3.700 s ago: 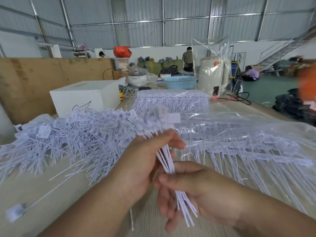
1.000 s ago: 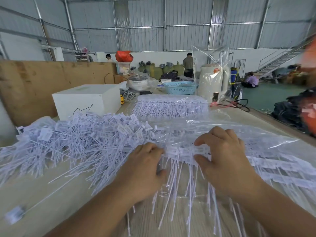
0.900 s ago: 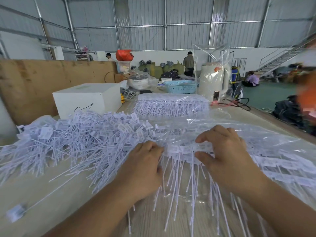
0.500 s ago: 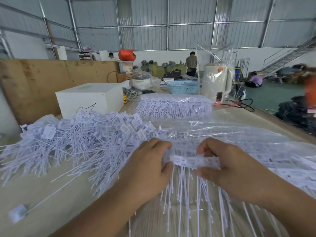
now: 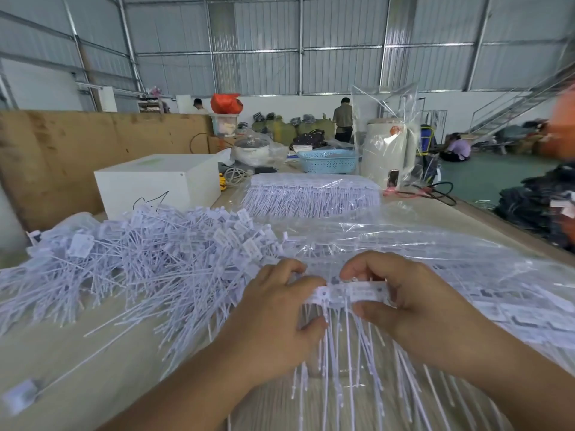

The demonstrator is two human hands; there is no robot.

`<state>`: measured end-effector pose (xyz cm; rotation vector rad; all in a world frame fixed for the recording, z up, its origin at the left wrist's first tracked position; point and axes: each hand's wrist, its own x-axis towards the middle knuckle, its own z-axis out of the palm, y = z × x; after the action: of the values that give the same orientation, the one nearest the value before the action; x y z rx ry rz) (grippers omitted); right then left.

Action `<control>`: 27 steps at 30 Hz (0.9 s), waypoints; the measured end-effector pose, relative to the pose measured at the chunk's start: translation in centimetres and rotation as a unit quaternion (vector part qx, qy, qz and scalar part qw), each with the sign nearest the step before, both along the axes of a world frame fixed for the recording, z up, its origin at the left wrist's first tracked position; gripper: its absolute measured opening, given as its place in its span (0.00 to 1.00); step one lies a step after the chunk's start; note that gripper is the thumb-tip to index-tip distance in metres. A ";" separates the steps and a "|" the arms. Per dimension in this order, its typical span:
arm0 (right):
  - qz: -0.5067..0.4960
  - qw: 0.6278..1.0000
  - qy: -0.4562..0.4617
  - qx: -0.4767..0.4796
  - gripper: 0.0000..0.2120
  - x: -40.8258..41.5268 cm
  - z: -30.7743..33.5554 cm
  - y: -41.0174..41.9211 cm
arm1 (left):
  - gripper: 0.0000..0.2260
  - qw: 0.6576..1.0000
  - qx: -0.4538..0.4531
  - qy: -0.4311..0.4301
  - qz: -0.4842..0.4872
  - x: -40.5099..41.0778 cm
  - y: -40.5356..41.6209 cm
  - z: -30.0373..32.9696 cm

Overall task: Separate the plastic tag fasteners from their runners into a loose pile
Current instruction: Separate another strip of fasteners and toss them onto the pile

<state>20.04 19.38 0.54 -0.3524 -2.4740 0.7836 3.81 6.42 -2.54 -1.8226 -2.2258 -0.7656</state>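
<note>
A strip of white plastic tag fasteners [image 5: 351, 292] still joined at their flat heads is held level between my hands, its thin tails hanging toward me. My left hand [image 5: 277, 321] pinches the strip's left end. My right hand [image 5: 413, 300] pinches the right end, fingers on top and thumb underneath. A loose pile of separated fasteners [image 5: 140, 256] spreads over the table to the left. More joined strips lie in an open clear plastic bag [image 5: 466, 265] under and to the right of my hands.
A sealed pack of fasteners [image 5: 311, 194] lies further back, beside a white box [image 5: 155, 181]. Behind stand a blue basket [image 5: 328, 160], a wrapped kettle [image 5: 389, 150] and a plywood board [image 5: 62, 150]. One stray fastener [image 5: 21, 396] lies near left.
A second ago both hands pressed down on the bagged strips. They have since lifted one strip clear and drawn it toward me, gripping its two ends.
</note>
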 end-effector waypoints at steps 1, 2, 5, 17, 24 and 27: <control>0.001 1.000 0.003 0.006 0.18 0.0 0.0 0.0 | 0.20 1.000 0.013 -0.004 0.000 -0.1 0.0 0.1; -0.001 1.000 0.005 0.017 0.20 0.0 0.0 -0.1 | 0.17 0.999 0.031 -0.010 0.000 -0.2 -0.1 0.3; -0.026 0.997 0.001 0.079 0.26 -0.1 0.1 0.1 | 0.11 0.997 0.075 -0.026 0.011 -0.6 -0.2 0.7; -0.127 0.977 0.033 0.165 0.19 -0.3 0.0 -0.8 | 0.07 0.964 0.185 -0.188 -0.033 1.8 -1.4 2.8; -0.171 0.922 0.103 0.333 0.02 -0.1 1.2 -3.1 | 0.06 0.932 0.200 -0.273 -0.131 2.2 -2.2 3.5; -0.066 0.945 0.098 0.304 0.08 0.0 1.6 -3.8 | 0.09 0.944 0.170 -0.260 -0.112 2.3 -1.9 3.2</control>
<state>19.99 15.53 2.16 -0.1945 -2.3265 -0.0210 6.09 4.57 0.64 -1.8671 -1.9770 -1.7318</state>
